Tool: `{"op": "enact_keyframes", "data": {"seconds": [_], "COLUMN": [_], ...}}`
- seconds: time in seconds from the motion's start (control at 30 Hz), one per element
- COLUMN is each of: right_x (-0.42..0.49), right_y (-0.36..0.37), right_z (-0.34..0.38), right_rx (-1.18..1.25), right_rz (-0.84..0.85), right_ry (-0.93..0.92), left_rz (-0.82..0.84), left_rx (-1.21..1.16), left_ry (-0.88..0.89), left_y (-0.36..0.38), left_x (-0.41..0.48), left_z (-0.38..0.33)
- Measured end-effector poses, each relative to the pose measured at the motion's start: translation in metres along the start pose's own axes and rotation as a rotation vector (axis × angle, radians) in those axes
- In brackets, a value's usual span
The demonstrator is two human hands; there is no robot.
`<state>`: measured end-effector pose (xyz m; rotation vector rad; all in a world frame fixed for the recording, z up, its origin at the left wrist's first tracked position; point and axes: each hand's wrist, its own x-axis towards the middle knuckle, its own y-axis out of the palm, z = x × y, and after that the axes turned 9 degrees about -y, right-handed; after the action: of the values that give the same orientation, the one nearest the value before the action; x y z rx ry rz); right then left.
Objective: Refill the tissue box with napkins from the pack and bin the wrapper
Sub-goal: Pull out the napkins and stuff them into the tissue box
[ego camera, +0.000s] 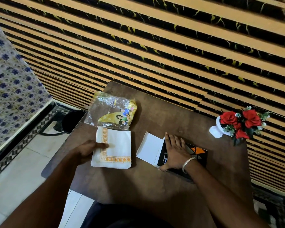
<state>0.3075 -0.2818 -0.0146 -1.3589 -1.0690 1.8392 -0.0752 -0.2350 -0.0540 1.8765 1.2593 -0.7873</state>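
Note:
A stack of white napkins [117,145] with an orange border lies on the brown table [155,186]. My left hand [87,149] grips the stack's left edge, thumb on top. Behind the stack lies the empty yellow and clear wrapper [112,112], crumpled flat. To the right sits the black tissue box [197,151] with an orange pattern, its white end flap [149,148] folded open toward the napkins. My right hand [175,152] lies flat on top of the box, fingers spread, pressing it down. A silver bangle is on that wrist.
A white vase of red roses [240,123] stands at the table's far right. A dark round bin [72,119] sits on the floor beyond the table's left edge. A striped wall runs close behind the table. A patterned cloth [8,89] hangs at left.

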Motion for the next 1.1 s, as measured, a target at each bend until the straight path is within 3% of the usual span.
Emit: {"op": "enact_keyframes", "data": {"seconds": [0.6, 0.9, 1.03, 1.1], "right_x": [-0.001, -0.002, -0.007, -0.011], "right_y": [-0.002, -0.006, -0.007, -0.009], "right_z": [0.001, 0.003, 0.006, 0.007], "right_rx": [-0.008, -0.001, 0.011, 0.024], "right_rz": [-0.021, -0.002, -0.02, -0.02], "right_ry": [0.018, 0.015, 0.005, -0.004], "left_rz": [-0.005, -0.133, -0.037, 0.098], "left_rx": [0.134, -0.156, -0.192, -0.214], "left_ry": [-0.007, 0.003, 0.022, 0.015], "left_y": [0.004, -0.017, -0.022, -0.001], "left_x": [0.002, 0.005, 0.024, 0.023], "left_z": [-0.006, 0.003, 0.003, -0.004]}}
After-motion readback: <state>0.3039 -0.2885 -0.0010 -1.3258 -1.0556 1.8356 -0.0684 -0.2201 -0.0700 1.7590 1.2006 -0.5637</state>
